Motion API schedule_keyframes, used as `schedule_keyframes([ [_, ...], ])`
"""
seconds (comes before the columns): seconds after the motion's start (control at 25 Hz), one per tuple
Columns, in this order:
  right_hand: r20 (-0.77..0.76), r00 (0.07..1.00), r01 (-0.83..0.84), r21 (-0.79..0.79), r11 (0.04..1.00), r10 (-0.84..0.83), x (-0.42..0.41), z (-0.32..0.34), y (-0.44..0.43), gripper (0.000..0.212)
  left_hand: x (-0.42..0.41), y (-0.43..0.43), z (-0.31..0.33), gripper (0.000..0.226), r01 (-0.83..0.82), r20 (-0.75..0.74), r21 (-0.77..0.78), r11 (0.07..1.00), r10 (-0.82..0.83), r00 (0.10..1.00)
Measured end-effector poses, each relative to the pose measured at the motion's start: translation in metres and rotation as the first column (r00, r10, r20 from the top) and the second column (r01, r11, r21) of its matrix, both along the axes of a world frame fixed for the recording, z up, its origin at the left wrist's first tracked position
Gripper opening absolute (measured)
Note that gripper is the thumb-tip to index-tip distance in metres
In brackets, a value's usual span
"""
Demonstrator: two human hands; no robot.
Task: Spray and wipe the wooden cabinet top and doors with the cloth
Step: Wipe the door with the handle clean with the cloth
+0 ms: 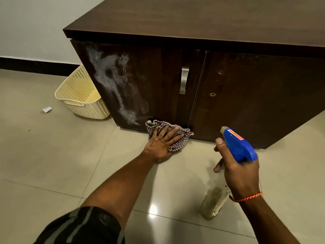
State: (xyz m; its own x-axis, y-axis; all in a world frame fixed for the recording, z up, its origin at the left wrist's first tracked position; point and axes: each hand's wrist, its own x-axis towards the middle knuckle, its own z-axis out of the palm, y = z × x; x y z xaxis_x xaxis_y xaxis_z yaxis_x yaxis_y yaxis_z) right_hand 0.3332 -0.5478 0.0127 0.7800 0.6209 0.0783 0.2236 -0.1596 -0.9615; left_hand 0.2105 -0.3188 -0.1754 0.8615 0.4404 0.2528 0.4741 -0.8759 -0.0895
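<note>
A dark wooden cabinet [193, 23] fills the upper half of the head view. Its left door [149, 81] carries a metal handle [184, 80] and whitish wet streaks on its left part. The right door [255, 95] shows small holes and no handle. My left hand [162, 143] lies flat, fingers spread, pressing a checked grey cloth [175, 136] against the bottom edge of the left door near the floor. My right hand [239, 171] grips a clear spray bottle [216, 198] by its neck, its blue trigger head [239, 147] pointing at the right door.
A cream perforated plastic basket [82, 99] leans against the cabinet's left side. A small scrap of paper [47, 109] lies on the beige tiled floor [52, 164] to its left. A pale wall with a dark skirting board [35, 65] runs behind.
</note>
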Motion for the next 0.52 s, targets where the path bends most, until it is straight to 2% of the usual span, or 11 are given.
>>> schedule_keyframes([
  [0.16,-0.011,1.000,0.010,0.006,1.000,-0.010,0.005,-0.005,0.000,0.016,-0.004,-0.007,0.000,0.071,0.009,0.088,-0.082,0.997,-0.001,0.996],
  [0.24,-0.018,1.000,0.002,0.025,1.000,-0.001,0.005,-0.001,-0.002,0.009,0.012,-0.014,0.022,0.075,-0.072,0.273,-0.094,0.993,0.096,0.957],
  [0.28,-0.013,1.000,0.000,0.034,0.999,0.000,0.006,0.001,-0.003,0.005,0.025,-0.017,0.041,0.076,-0.122,0.404,-0.128,0.984,0.164,0.900],
  [0.36,-0.004,1.000,0.000,0.047,0.999,0.000,0.007,0.005,-0.003,0.007,0.055,-0.023,0.093,0.076,-0.160,0.663,-0.282,0.946,0.312,0.680],
  [0.4,-0.008,1.000,0.006,0.057,0.998,-0.006,0.007,0.007,-0.003,0.010,0.066,-0.024,0.121,0.078,-0.140,0.746,-0.336,0.931,0.354,0.564],
  [0.44,-0.015,1.000,0.013,0.067,0.998,-0.012,0.006,0.008,-0.002,0.011,0.074,-0.023,0.146,0.078,-0.130,0.794,-0.335,0.933,0.354,0.494],
  [0.48,-0.017,1.000,0.016,0.071,0.997,-0.015,0.007,0.009,-0.002,0.012,0.078,-0.019,0.164,0.077,-0.133,0.819,-0.279,0.951,0.308,0.484],
  [0.52,-0.015,1.000,0.013,0.074,0.997,-0.012,0.007,0.010,-0.002,0.012,0.079,-0.013,0.175,0.074,-0.141,0.820,-0.181,0.973,0.228,0.525],
])
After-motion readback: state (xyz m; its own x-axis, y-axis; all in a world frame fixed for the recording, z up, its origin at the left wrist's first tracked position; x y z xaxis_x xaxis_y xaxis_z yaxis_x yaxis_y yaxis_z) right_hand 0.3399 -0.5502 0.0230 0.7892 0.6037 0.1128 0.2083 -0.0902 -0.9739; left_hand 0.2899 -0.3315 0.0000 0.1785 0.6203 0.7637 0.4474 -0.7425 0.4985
